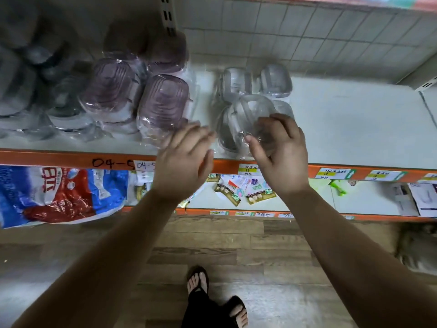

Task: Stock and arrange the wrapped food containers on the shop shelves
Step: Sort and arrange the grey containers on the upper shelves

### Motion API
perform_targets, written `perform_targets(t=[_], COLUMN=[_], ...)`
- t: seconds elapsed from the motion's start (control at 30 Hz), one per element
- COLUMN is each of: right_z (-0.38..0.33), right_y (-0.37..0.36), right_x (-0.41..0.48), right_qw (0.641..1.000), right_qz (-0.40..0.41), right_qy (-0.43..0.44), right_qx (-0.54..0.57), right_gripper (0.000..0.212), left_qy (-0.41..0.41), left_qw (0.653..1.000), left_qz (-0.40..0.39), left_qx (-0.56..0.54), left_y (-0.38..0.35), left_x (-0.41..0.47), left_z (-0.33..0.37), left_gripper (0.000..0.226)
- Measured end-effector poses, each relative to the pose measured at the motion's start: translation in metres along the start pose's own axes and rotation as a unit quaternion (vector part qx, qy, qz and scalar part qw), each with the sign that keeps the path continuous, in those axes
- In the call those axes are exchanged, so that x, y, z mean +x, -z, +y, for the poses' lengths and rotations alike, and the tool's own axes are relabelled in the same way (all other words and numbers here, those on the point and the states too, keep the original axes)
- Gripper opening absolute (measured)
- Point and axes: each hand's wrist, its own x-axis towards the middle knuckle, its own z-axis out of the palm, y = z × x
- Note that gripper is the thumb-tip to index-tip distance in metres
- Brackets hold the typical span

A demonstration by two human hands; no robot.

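Note:
A clear wrapped food container (250,112) lies near the front of the white shelf (354,129). My right hand (281,152) grips its near side, thumb and fingers curled round the wrap. My left hand (184,157) hovers just left of it with straight fingers, holding nothing, beside a purple wrapped container (163,102). Two more clear containers (275,80) stand behind the held one. Other purple containers (108,88) and grey ones (63,102) fill the shelf's left part.
The shelf's orange front edge (71,158) carries price labels (333,173). On the lower shelf lie a blue-red-white bag (59,195) and small sachets (236,188). A tiled wall (307,34) backs the shelf. Feet in sandals (198,280) stand on wood flooring.

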Motion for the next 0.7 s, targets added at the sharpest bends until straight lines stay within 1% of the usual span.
perform_targets(t=[0.07,0.17,0.23,0.3,0.4,0.57,0.7], right_z=[0.003,0.009,0.012,0.015,0.017,0.019,0.013], right_y=[-0.006,-0.018,-0.026,-0.034,-0.042,-0.058,-0.073], right_x=[0.012,0.031,0.044,0.059,0.080,0.115,0.136], right_qw=[1.000,1.000,1.000,1.000,0.998,0.983,0.983], right_qz=[-0.008,-0.014,-0.009,-0.003,-0.006,-0.063,-0.055], right_qy=[-0.001,0.000,0.001,0.000,0.016,0.047,0.029], right_qx=[0.001,0.009,0.001,-0.012,-0.062,-0.163,-0.173], right_gripper=[0.037,0.035,0.035,0.037,0.039,0.042,0.039], left_qy=[-0.006,0.047,0.090,0.114,0.110,0.090,0.091], left_qw=[0.999,0.990,0.980,0.977,0.982,0.986,0.984], left_qz=[-0.046,-0.131,-0.168,-0.167,-0.137,-0.125,-0.139], left_qx=[-0.021,-0.033,-0.055,-0.069,-0.070,-0.064,-0.071], left_y=[-0.014,-0.034,-0.045,-0.055,-0.065,-0.073,-0.070], left_x=[-0.012,-0.023,-0.027,-0.031,-0.040,-0.046,-0.047], left_z=[0.008,0.010,0.008,0.006,0.006,0.003,0.003], left_gripper=[0.032,0.039,0.041,0.041,0.040,0.044,0.045])
